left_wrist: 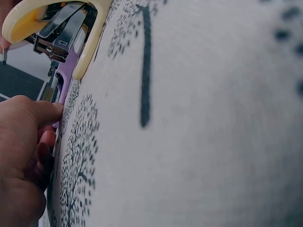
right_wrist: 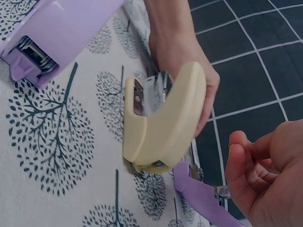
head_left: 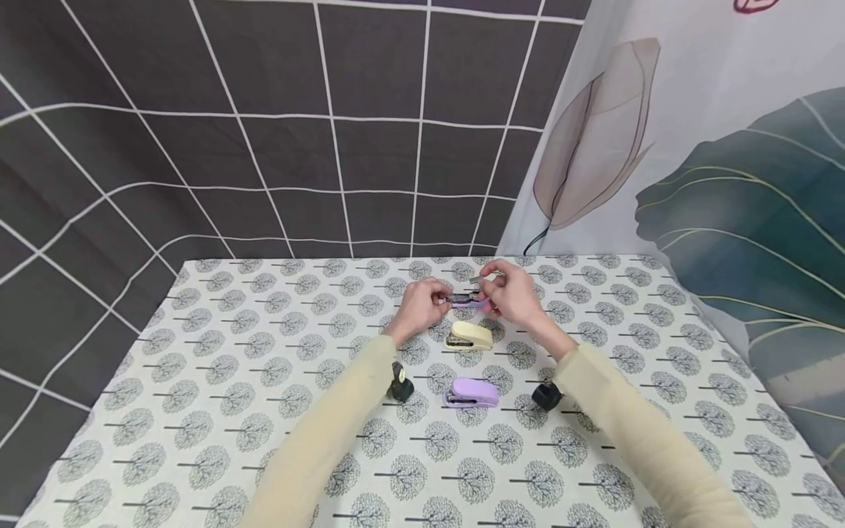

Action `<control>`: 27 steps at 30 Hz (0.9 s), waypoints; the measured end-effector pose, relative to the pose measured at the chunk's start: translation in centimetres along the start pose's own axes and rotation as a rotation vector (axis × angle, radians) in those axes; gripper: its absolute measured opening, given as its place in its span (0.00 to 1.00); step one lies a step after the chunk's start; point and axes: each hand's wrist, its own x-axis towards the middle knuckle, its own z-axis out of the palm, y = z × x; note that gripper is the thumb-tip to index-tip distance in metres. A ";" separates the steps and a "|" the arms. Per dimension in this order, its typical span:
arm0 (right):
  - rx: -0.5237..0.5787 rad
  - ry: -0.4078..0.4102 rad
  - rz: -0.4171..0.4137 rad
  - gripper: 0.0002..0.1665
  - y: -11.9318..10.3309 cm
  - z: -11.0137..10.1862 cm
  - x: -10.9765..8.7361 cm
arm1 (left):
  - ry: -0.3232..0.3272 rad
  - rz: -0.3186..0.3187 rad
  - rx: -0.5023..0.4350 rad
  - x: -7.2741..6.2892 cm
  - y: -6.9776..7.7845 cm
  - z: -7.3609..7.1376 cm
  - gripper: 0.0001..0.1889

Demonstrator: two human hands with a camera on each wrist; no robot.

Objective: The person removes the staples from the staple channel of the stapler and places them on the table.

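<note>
Beyond the other staplers, an opened purple stapler [head_left: 470,300] lies with its metal staple channel exposed. My left hand [head_left: 422,305] pinches its left end; the left wrist view shows thumb and fingers of the left hand [left_wrist: 23,156] at that end. Above the stapler's right part, my right hand [head_left: 508,293] pinches a small silver strip [head_left: 477,279], which looks like a row of staples. Some right-hand fingers are close to the stapler's right end; whether they touch it I cannot tell. In the right wrist view, the purple stapler [right_wrist: 206,198] passes beside the right hand [right_wrist: 272,175].
Just in front of the hands stands a cream stapler [head_left: 469,336]. Nearer lies another purple stapler [head_left: 472,393], between the forearms. Black wrist cameras hang under both sleeves. The tree-print cloth [head_left: 218,411] covers the table, which ends at a dark gridded curtain [head_left: 376,154].
</note>
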 end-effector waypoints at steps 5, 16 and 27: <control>0.025 0.015 0.004 0.10 0.1 -1.0 0.0 | -0.015 -0.017 -0.004 -0.1 0.0 0.0 0.14; 0.113 0.020 0.057 0.14 0.3 -3.5 -0.3 | -0.011 -0.008 -0.003 0.0 0.0 0.0 0.14; 0.144 0.060 0.056 0.18 1.1 -5.7 -0.9 | -0.008 -0.003 0.002 0.0 0.0 0.0 0.15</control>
